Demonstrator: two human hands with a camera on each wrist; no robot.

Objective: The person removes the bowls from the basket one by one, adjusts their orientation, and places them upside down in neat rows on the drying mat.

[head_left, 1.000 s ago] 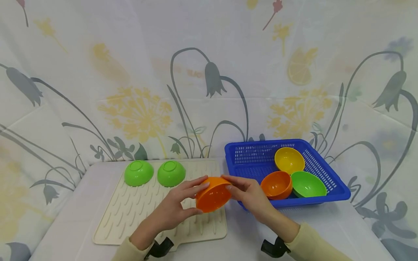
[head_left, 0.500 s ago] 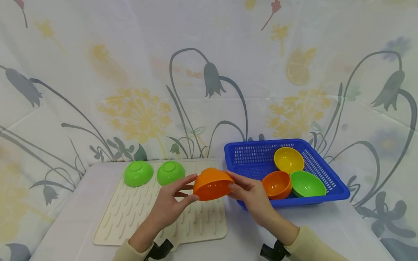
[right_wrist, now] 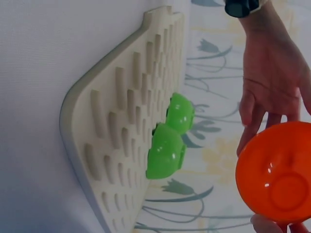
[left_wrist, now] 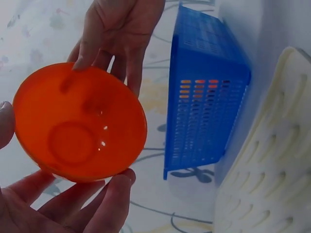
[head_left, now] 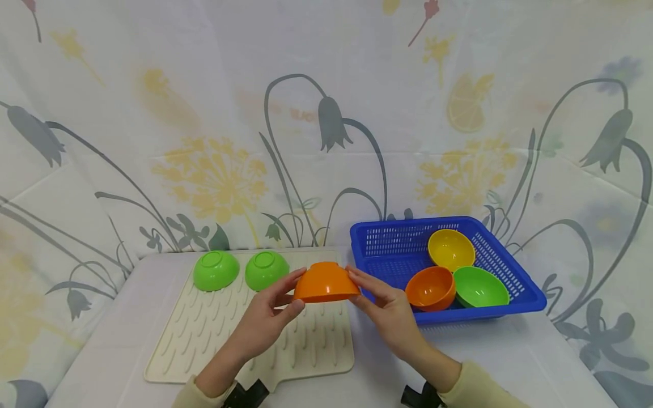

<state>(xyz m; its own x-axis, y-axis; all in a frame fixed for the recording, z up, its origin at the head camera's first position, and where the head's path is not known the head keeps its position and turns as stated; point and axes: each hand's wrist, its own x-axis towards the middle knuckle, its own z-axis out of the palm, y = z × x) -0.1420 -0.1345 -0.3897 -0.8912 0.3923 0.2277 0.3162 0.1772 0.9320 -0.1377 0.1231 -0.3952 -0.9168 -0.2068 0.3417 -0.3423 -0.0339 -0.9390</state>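
Note:
Both hands hold an orange bowl (head_left: 326,283) upside down above the right part of the cream drying mat (head_left: 204,340). My left hand (head_left: 265,317) grips its left side, thumb near the rim and fingers along the outer wall. On the opposite side my right hand (head_left: 385,314) pinches the bowl likewise. The left wrist view looks into the bowl's hollow inside (left_wrist: 80,121), with fingers at its edge. Two green bowls, one at the left (head_left: 216,271) and one beside it (head_left: 267,271), sit upside down along the mat's back edge.
At the right stands a blue plastic basket (head_left: 364,249) with a yellow bowl (head_left: 451,250), an orange bowl (head_left: 430,288) and a green bowl (head_left: 481,287) inside. A white cloth (head_left: 484,351) covers the table, and a flower-patterned curtain (head_left: 326,187) hangs behind.
The held orange bowl has been turned from tilted, its opening toward the camera, to rim down. It has risen a little and then shifted slightly left with both hands.

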